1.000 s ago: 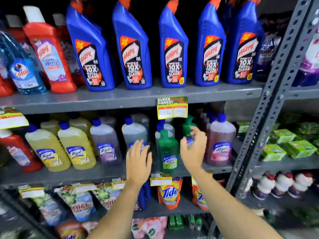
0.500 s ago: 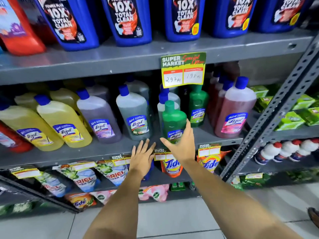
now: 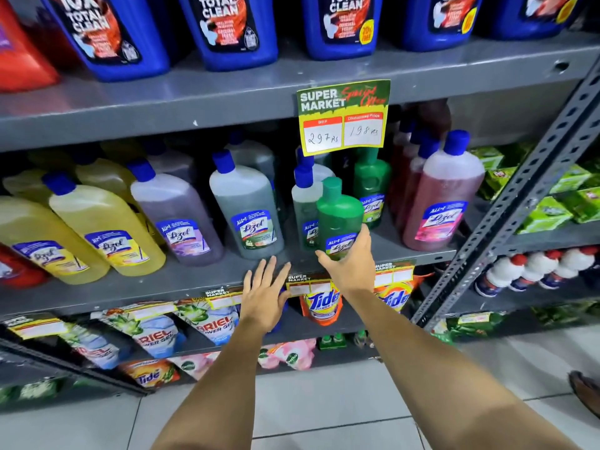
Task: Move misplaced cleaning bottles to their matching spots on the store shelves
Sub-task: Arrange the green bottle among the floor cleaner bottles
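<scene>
Far left of the middle shelf (image 3: 194, 280), two yellow Lizol bottles (image 3: 104, 232) lean near the front edge, blue caps tipped back. Next along, a purple Lizol bottle (image 3: 177, 219), then a grey-green one (image 3: 245, 212), both tilted the same way, standing just beside each other.

Down below the shelf's front edge, the left hand (image 3: 264, 297) is flat and released, fingers spread, palm facing the shelf lip, holding nothing. It sits in front of the price strips on the edge, above the Ariel pouches (image 3: 156, 332) on the lower shelf.

Now the centre: the right hand (image 3: 352, 267) is wrapped around the base of the small green Lizol bottle (image 3: 339, 216), thumb on its left side, fingers on the right. The bottle stands upright at the front edge of the middle shelf, directly in front of a pale blue-capped bottle (image 3: 303, 206), with a second green bottle (image 3: 371, 180) behind and to its right.

Overhead, a yellow price tag (image 3: 344, 116) hangs from the upper shelf. Further right, a pink Lizol bottle (image 3: 444, 203) stands near the shelf's right end, beside the grey upright (image 3: 519, 203).
</scene>
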Action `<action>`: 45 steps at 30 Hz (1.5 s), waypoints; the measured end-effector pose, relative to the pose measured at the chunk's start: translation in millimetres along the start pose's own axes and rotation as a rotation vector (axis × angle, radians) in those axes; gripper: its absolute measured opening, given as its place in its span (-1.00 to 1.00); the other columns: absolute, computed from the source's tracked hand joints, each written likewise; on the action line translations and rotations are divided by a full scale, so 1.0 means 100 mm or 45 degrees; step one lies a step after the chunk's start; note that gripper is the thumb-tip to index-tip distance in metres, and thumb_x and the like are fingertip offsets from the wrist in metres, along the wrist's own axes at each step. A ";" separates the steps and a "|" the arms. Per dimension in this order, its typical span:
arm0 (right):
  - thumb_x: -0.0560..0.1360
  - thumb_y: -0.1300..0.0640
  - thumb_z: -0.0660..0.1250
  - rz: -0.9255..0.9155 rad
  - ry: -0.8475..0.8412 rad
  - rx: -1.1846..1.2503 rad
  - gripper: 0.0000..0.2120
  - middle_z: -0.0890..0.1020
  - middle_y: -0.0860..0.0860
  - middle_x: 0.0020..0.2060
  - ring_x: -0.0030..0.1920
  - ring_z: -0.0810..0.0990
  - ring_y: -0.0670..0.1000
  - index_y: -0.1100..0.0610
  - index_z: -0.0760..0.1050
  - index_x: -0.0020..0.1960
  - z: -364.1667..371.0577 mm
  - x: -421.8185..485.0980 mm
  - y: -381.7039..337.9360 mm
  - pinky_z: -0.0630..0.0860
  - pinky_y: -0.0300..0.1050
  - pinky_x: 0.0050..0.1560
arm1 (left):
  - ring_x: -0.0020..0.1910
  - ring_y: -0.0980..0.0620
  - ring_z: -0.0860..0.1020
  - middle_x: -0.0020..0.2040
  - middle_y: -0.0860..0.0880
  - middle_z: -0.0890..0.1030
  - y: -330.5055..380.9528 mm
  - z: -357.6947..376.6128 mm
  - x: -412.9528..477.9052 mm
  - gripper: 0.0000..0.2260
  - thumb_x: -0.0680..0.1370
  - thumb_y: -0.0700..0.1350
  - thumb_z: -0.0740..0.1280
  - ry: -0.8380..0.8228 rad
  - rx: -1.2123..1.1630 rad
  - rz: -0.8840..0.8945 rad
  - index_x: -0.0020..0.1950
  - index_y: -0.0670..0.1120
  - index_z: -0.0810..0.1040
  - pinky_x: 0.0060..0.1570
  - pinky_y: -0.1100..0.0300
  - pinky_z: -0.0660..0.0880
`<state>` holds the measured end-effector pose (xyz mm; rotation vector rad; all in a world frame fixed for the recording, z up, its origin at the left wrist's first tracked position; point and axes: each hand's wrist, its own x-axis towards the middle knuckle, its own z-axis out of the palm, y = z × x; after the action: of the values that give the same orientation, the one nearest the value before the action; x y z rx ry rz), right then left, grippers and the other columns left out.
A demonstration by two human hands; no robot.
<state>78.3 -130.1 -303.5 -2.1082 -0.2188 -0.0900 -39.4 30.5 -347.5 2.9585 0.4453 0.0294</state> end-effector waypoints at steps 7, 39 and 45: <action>0.24 -0.11 0.59 0.066 0.034 0.052 -0.04 0.44 0.02 0.33 0.29 0.51 0.11 0.05 0.14 0.46 -0.17 0.17 0.08 0.52 0.06 0.18 | 0.57 -0.06 -0.10 0.60 -0.04 -0.06 0.00 -0.03 0.00 -0.50 0.65 0.13 0.02 -0.015 -0.004 0.021 0.56 0.11 -0.05 0.51 -0.10 -0.12; 0.25 0.07 0.64 0.193 0.027 0.071 -0.08 0.44 0.08 0.29 0.24 0.50 0.16 0.12 0.16 0.42 -0.27 0.44 0.29 0.46 0.06 0.18 | 0.57 -0.07 -0.11 0.60 -0.04 -0.06 -0.02 0.03 0.00 -0.46 0.63 0.18 0.04 -0.013 0.006 0.026 0.56 0.10 -0.05 0.50 -0.11 -0.12; 0.22 0.05 0.65 0.222 0.011 0.041 -0.06 0.43 0.07 0.31 0.23 0.52 0.19 0.11 0.16 0.41 -0.30 0.54 0.30 0.47 0.10 0.19 | 0.57 -0.04 -0.13 0.60 -0.01 -0.08 -0.05 0.02 0.02 -0.44 0.61 0.22 0.03 -0.049 -0.011 0.025 0.56 0.12 -0.07 0.51 -0.10 -0.14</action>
<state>137.7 -164.5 -305.2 -2.0855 -0.0302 0.0083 -39.0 35.8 -349.8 2.9493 0.4095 -0.0230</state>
